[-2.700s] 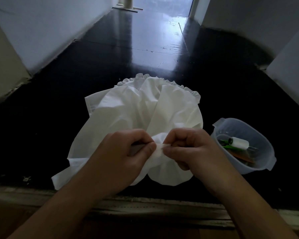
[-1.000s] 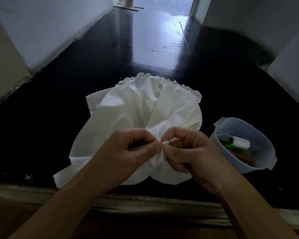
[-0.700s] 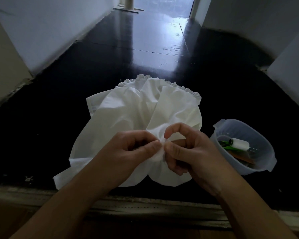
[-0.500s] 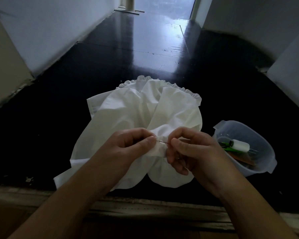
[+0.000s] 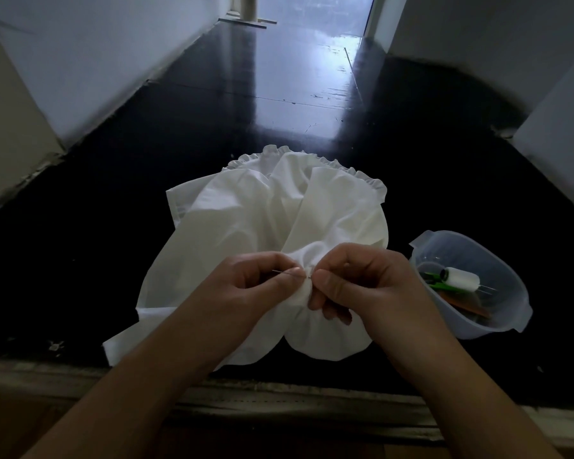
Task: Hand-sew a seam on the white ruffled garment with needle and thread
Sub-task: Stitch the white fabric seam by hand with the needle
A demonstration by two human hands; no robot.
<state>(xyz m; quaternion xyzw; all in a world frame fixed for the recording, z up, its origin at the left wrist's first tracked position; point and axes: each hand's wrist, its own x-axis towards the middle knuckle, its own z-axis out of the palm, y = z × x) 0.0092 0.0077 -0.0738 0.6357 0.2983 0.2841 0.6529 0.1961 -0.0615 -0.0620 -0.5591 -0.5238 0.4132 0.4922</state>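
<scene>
The white ruffled garment (image 5: pixel 246 226) lies bunched on the dark floor, its frilled edge at the far side. My left hand (image 5: pixel 256 288) pinches a small fold of its near edge between thumb and fingers. A thin needle (image 5: pixel 289 273) passes through that fold, and its tip lies across my left thumb. My right hand (image 5: pixel 358 283) is pressed against the fold from the right, thumb and forefinger pinching the needle's rear end. The thread is too fine to see.
A translucent plastic tub (image 5: pixel 511 313) stands on the floor to the right, holding a white thread spool (image 5: pixel 461 279), something green (image 5: pixel 434 284) and a brown item. A worn step edge (image 5: pixel 279 395) runs along the front. White walls close in on both sides.
The needle, held bare between my hands half a second ago, has gone leftward through the fold. Its tip now shows over my left thumb. My right hand has closed up to the left.
</scene>
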